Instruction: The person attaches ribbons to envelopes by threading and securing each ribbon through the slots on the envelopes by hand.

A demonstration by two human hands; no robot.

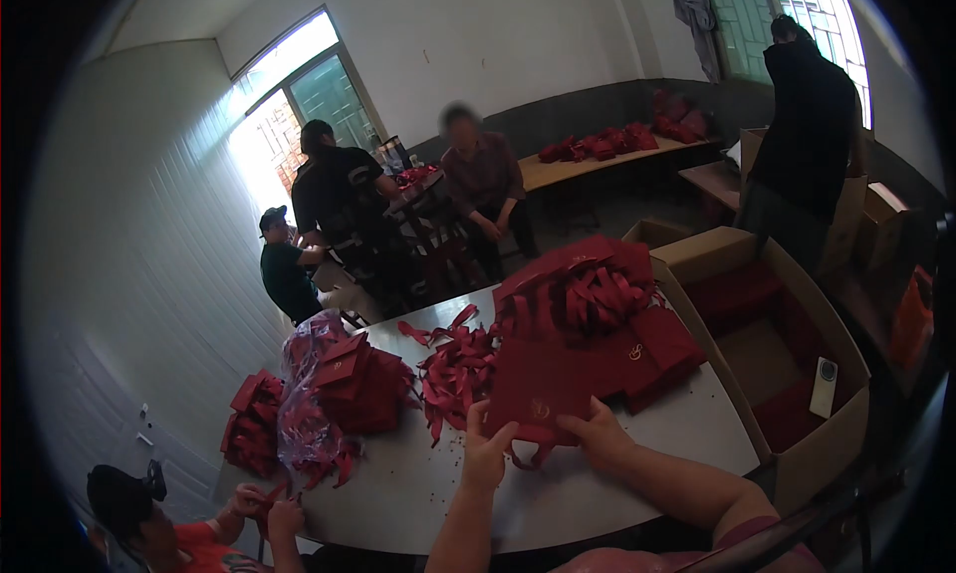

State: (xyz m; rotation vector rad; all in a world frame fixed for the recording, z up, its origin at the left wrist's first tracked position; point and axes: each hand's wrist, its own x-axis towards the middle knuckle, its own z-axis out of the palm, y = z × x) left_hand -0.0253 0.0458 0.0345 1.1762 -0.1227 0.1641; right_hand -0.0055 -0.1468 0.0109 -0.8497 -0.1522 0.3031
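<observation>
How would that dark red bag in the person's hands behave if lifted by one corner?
The red bag looks flat and thin, so probably light. Held between left hand and right hand, it stays fairly flat, suggesting some stiffness. Its ribbon handle dangles, likely floppy.

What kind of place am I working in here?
Probably a small packing workshop. Both hands, left hand and right hand, hold a red gift bag over a table piled with red ribbons; an open cardboard box stands alongside.

White walls [478,35] with a dark lower band, bright barred windows [299,105] left and right, long wooden bench [558,170] along the back.
</observation>
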